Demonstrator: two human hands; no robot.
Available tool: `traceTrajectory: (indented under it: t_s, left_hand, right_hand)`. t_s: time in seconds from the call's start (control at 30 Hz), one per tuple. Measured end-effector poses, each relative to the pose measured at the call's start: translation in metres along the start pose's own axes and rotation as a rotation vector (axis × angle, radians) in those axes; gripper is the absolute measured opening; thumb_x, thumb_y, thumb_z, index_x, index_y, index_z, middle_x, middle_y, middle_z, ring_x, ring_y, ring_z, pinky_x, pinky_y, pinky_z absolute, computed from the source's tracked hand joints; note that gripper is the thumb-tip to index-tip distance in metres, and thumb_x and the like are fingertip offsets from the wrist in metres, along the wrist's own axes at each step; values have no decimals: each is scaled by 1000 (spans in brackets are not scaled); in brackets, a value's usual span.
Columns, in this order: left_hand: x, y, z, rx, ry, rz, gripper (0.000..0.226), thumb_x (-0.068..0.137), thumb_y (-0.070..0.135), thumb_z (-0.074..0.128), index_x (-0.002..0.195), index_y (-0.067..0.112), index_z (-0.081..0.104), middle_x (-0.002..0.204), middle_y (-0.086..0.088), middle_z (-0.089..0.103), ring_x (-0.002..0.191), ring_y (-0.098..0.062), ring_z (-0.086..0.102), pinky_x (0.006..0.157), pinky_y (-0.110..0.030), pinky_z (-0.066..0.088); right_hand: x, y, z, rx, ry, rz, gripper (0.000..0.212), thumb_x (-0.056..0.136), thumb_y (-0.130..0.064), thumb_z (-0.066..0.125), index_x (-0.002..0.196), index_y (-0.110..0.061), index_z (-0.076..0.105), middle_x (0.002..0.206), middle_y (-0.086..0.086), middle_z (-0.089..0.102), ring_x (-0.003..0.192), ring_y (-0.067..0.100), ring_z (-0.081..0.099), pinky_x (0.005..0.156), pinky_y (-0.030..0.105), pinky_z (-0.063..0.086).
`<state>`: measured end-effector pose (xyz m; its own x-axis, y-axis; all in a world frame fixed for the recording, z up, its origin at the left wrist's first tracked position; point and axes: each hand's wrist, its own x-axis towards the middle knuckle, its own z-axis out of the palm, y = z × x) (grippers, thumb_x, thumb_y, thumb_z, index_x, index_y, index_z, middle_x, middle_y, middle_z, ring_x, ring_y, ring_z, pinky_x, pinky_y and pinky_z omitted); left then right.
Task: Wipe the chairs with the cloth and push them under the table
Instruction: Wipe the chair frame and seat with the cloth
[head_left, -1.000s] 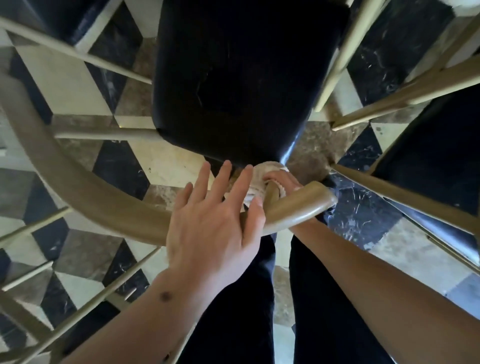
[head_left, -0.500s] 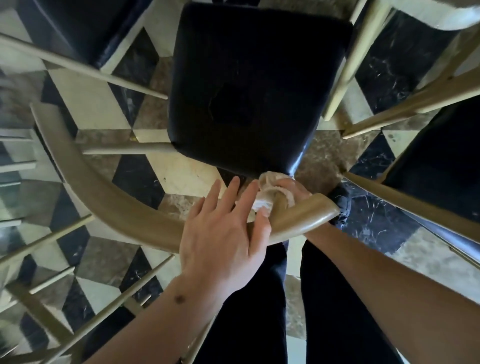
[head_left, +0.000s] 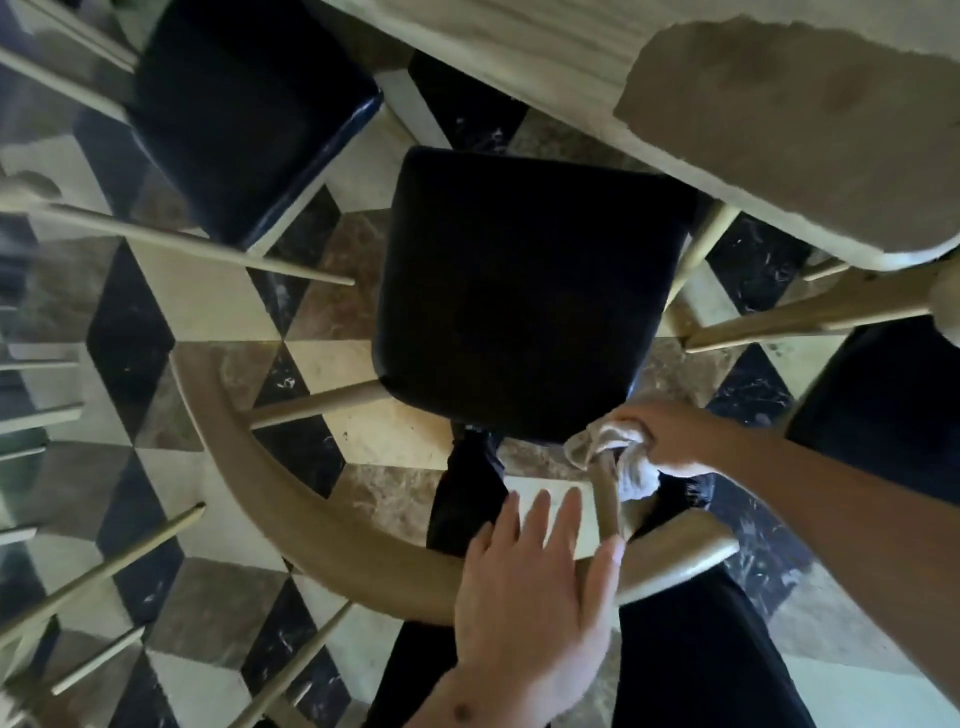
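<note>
Below me stands a chair with a black seat (head_left: 519, 306) and a curved pale wooden back rail (head_left: 291, 499). My left hand (head_left: 535, 597) lies flat on that rail near its right end, fingers spread, holding nothing. My right hand (head_left: 670, 436) is closed on a crumpled white cloth (head_left: 618, 457), wrapped around the upright wooden post (head_left: 608, 509) between seat and rail. The pale table (head_left: 597, 88) edge shows at the top right, just past the seat's far side.
A second black-seated chair (head_left: 239, 119) stands at the upper left, and a third dark seat (head_left: 883, 415) at the right. Thin wooden spindles (head_left: 197, 244) fan across the left. The floor (head_left: 208, 312) is black, cream and brown checkered marble. My dark-trousered legs (head_left: 691, 665) stand behind the rail.
My right hand and the cloth have slid down the post, away from the rail toward the seat. The view has pulled back and the table edge has come into sight. My left hand stays on the rail.
</note>
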<state>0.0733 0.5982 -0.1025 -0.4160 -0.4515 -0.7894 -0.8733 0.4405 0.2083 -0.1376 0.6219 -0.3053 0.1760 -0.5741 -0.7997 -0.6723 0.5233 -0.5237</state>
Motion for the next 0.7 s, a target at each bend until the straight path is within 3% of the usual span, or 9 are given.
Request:
traceTrajectory:
  t_s: [0.07,0.13,0.23,0.33,0.43,0.5,0.57,0.7]
  left_hand:
    - [0,-3,-6,-100,-104,24,107,71,83,-28,160,40,10,171,12,15,158,-15,2,125,-44,13]
    - [12,-15,-20,-263,-228,14,107,65,92,-21,158,46,6,170,19,6,157,-10,-6,125,-44,9]
    - [54,-48,-50,-257,-305,114,84,83,84,10,157,44,12,171,14,3,157,-14,-7,125,-42,9]
    - [157,-116,-95,-32,-41,97,67,99,56,31,160,31,20,172,-4,6,157,-30,1,124,-50,23]
    - [262,-180,-130,100,279,71,65,103,39,41,162,24,17,171,-13,8,157,-35,7,121,-51,29]
    - [310,-214,-131,195,339,146,67,104,34,43,163,25,15,171,-16,7,157,-35,7,122,-52,25]
    - [341,-240,-126,288,353,247,66,104,33,42,163,28,13,171,-17,6,158,-36,5,124,-53,21]
    - [378,-259,-118,287,422,316,61,105,33,40,162,28,20,171,-17,10,157,-36,7,124,-56,21]
  right_hand:
    - [-3,-11,-23,62,51,44,46,85,-2,53,118,-34,60,115,-1,67,105,23,63,90,43,53]
    - [0,-27,-45,177,172,126,53,83,-2,58,121,-38,61,113,-6,68,104,18,63,89,34,54]
    - [2,-50,-69,317,393,206,66,75,0,63,124,-44,59,108,-8,71,97,16,66,81,32,55]
    - [26,-70,-81,346,679,158,74,72,-1,63,130,-44,50,109,-2,69,92,18,65,75,39,55]
    - [62,-85,-82,140,876,84,78,71,-7,66,142,-23,38,129,13,51,113,30,50,83,45,51]
    - [87,-93,-78,91,846,69,88,68,-4,71,145,-16,30,144,13,36,131,38,38,95,56,49]
    - [106,-100,-71,68,784,84,97,68,-3,73,150,-13,22,157,9,21,146,37,22,101,57,44]
    - [133,-118,-44,-4,709,94,100,77,-12,68,156,-13,8,165,13,12,154,27,1,112,55,38]
